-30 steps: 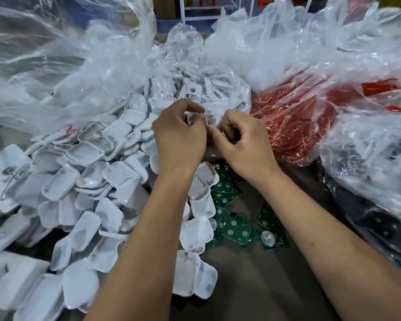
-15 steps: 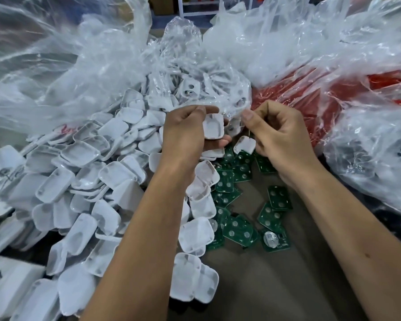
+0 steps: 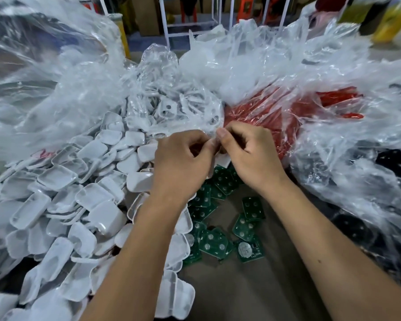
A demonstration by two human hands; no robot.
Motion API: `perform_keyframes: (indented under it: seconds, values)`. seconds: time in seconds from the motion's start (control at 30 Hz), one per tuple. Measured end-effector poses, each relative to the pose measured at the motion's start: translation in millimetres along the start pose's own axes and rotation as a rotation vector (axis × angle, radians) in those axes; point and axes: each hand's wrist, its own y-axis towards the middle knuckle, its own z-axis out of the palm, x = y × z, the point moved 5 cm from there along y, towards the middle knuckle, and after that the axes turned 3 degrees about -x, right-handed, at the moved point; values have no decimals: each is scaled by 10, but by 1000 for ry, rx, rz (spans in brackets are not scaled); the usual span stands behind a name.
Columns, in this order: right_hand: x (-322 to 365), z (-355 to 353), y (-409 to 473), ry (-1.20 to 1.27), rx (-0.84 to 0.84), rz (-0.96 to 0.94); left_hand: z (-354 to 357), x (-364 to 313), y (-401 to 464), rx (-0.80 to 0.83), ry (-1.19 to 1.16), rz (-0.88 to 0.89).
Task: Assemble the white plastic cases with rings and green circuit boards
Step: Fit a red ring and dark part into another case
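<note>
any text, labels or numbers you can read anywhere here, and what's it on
Nothing here can be read for certain.
Green circuit boards: small white print along the edges, too small and blurred to read.
White plastic cases: no print visible.
Red marks under the clear plastic bag at left: blurred, unreadable.
Yellow container at far right: blurred, no text legible.

My hands (image 3: 183, 163) (image 3: 250, 156) meet at the centre of the frame. A heap of cases (image 3: 63, 205) fills the lower left. Circuit boards (image 3: 218, 242) lie on the table (image 3: 252, 293) just below my hands, right of the heap. Plastic bags (image 3: 333, 112) crowd the upper frame and right side behind everything.
</note>
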Motion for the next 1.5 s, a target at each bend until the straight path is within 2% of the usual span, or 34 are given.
perform_keyframes:
  seconds: [0.07, 0.17, 0.23, 0.33, 0.43, 0.5, 0.6, 0.73, 0.8, 0.87, 0.97, 1.07, 1.17, 1.23, 1.3, 1.4, 1.5]
  values:
    - [49, -22, 12, -71, -56, -42, -36, -34, -6, -50, 68, 53]
    - [238, 26, 116, -209, -144, -149, -166, -53, 20, -262, 90, 76]
    - [416, 181, 297, -307, -124, -254, -258, -39, 39, -388, 108, 59]
    - [591, 608, 680, -380, 97, -349, -337, 53, 99, -400, 226, 28]
    - [537, 1043, 981, -589, 395, -290, -362, 158, 141, -345, 209, -71]
    - [491, 1173, 1045, -691, 490, -261, -378, 161, 137, -356, 199, -83]
    - [541, 1164, 1061, -715, 407, -210, -422, 180, 144, -378, 134, -94]
    - [698, 812, 960, -520, 152, -207, -487, 251, 182, -454, -85, -200]
    - [793, 609, 798, -373, 155, -239, -465, 282, 210, -404, -331, -266]
    - [856, 449, 605, -260, 264, -232, -377, 249, 218, -269, -576, -286]
    - [881, 208, 374, -200, 413, -150, -234, 69, 154, -91, -686, -258]
    - [886, -211, 249, -227, 414, -65, -163, -60, 101, -61, -539, -217]
    - [886, -919, 204, -404, 152, -12, -219, -343, 66, -209, -87, 15]
    - [794, -1419, 168, -572, 12, 96, -127, -677, -17, -276, -47, 144]
    - [560, -1801, 111, -754, 64, 322, 161, -979, -93, -156, -212, 154]
    - [207, -2051, -50, -852, 295, 637, 786, -1305, -216, 161, -527, -20]
    - [-46, -2065, -157, -846, 384, 731, 1224, -1461, -292, 301, -639, -106]
